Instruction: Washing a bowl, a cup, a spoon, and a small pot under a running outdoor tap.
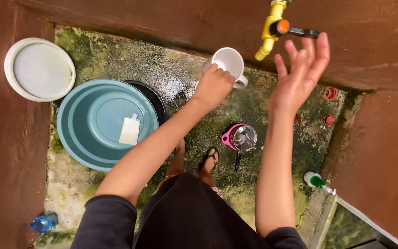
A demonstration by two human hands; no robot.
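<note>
The left hand point(213, 85) closes its grip around a white ceramic mug point(229, 63), fingers wrapped over the near side, and holds it tilted with its mouth turned up toward the camera, just below and left of the yellow plastic tap point(270, 28) that juts from the brown wall point(383, 37). The right hand point(300, 76) holds nothing; its fingers are spread wide, raised just beneath the tap's black lever handle point(302, 32) with the fingertips near it, though contact cannot be told. On the wet, mossy concrete floor point(180, 78) below lies a large teal plastic basin point(104, 122) with a small white rectangular piece point(130, 131) inside. A round white lid point(39, 69) rests to its left. Between the arms sits a pink-rimmed strainer with metal utensils point(241, 138), beside a sandalled foot point(209, 161).
</note>
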